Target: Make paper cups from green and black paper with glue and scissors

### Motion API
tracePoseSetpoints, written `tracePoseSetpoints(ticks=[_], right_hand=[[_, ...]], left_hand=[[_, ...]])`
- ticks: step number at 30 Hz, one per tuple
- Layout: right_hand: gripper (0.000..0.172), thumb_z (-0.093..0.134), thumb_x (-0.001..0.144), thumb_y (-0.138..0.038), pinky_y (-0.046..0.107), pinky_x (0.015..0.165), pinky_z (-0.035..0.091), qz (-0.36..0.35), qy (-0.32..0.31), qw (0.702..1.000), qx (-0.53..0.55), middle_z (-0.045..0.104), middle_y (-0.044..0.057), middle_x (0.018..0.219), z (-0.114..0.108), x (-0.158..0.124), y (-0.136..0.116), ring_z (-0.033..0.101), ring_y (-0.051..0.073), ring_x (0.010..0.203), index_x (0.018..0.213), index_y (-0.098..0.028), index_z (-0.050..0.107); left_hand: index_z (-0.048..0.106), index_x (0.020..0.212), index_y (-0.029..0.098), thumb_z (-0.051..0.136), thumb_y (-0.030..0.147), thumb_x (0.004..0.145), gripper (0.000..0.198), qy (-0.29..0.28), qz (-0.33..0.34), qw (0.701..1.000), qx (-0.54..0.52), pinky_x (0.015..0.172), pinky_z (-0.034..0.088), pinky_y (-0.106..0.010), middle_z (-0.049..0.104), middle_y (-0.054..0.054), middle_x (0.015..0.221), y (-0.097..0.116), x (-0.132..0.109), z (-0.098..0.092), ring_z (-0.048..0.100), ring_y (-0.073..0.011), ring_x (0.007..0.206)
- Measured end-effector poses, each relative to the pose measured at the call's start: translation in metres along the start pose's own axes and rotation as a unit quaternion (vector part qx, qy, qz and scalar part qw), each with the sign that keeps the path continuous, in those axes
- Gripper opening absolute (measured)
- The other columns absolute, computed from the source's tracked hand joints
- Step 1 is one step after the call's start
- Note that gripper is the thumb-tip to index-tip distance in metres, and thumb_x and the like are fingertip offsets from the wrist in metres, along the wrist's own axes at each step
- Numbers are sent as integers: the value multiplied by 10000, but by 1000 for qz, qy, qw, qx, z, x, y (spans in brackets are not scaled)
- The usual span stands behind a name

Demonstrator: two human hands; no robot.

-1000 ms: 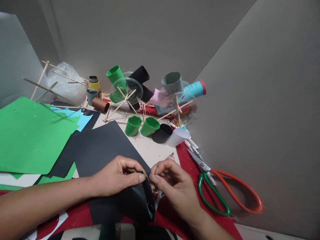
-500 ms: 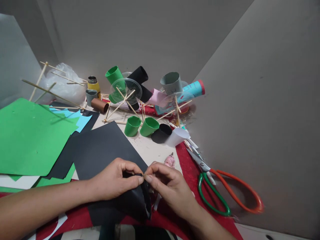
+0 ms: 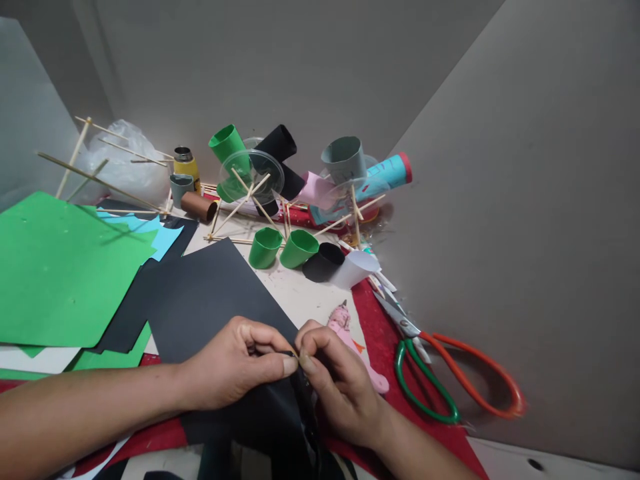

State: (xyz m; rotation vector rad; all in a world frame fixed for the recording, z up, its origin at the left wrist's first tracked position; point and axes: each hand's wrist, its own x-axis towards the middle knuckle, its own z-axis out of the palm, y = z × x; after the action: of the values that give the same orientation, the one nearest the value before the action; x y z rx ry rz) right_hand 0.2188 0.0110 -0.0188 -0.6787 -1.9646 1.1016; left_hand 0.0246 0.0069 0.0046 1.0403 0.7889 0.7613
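Near the table's front edge, my left hand (image 3: pixel 250 360) pinches the upper edge of a dark, slightly glossy black sheet (image 3: pixel 267 410) between thumb and fingers. My right hand (image 3: pixel 340 383) is closed in a pinch at the same edge, its fingertips touching those of my left. What lies right between the fingertips is too small to make out. The sheet hangs down below the hands, its right side folded. Just beyond my right hand lies a pink hot glue gun (image 3: pixel 341 320), partly hidden by it. A flat black sheet of paper (image 3: pixel 215 293) lies under my left hand.
Large scissors (image 3: pixel 410 327) with orange and green handles lie at right by the wall. Green paper (image 3: pixel 65 280) covers the left. Behind stand several paper tubes (image 3: pixel 265 248), stick frames holding plastic discs (image 3: pixel 253 177), a yellow bottle (image 3: pixel 186 170) and a plastic bag (image 3: pixel 127 157).
Both hands have shifted slightly right, still pinching the black sheet's edge. The sheet now hangs lower, and more of the pink glue gun shows beside my right hand.
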Motion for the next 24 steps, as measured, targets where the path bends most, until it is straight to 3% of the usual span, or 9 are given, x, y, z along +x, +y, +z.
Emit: tracePoseSetpoints(ticks=[6, 15, 17, 20, 22, 24], right_hand=[[93, 395, 1030, -233, 293, 674, 383, -7, -2, 1000, 26, 449, 9, 853, 0, 0, -2, 461, 171, 776, 965, -248, 460], [121, 442, 1033, -304, 275, 652, 375, 43, 2, 992, 118, 450, 5, 853, 1, -1, -7, 426, 151, 737, 942, -251, 502], [125, 452, 1030, -297, 245, 568, 365, 65, 28, 975, 211, 434, -3, 838, -1, -3, -14, 410, 133, 669, 927, -258, 511], [135, 483, 1014, -306, 206, 465, 338, 59, 130, 933, 329, 372, -29, 761, -8, -6, -25, 374, 113, 567, 892, -268, 526], [136, 531, 987, -320, 207, 455, 375, 57, 170, 927, 330, 370, -30, 730, -13, -4, -27, 404, 118, 558, 866, -263, 550], [177, 541, 977, -346, 203, 429, 391, 73, 163, 931, 317, 422, -16, 733, -16, 0, -21, 447, 123, 557, 833, -247, 570]], left_hand=[[721, 690, 145, 735, 288, 743, 154, -4, -2, 1000, -15, 557, 344, -204, 511, 58, 542, 2, -2, 2, 345, -60, 519], [717, 676, 135, 769, 315, 706, 190, 1, -18, 1000, -25, 537, 311, -200, 520, 60, 534, 3, -3, 3, 366, -54, 515], [712, 680, 133, 780, 345, 697, 223, 39, -28, 998, -36, 532, 324, -201, 557, 49, 538, 0, 1, -5, 401, -58, 503], [702, 715, 140, 799, 393, 680, 273, 134, -35, 988, -67, 547, 371, -209, 649, 13, 607, -4, 11, -21, 513, -87, 533], [703, 743, 137, 803, 405, 687, 291, 137, -29, 988, -60, 573, 393, -207, 678, -1, 651, -5, 16, -27, 553, -96, 569], [712, 765, 129, 799, 408, 704, 298, 104, -22, 994, -30, 587, 393, -201, 680, -1, 662, -5, 18, -28, 551, -88, 580]])
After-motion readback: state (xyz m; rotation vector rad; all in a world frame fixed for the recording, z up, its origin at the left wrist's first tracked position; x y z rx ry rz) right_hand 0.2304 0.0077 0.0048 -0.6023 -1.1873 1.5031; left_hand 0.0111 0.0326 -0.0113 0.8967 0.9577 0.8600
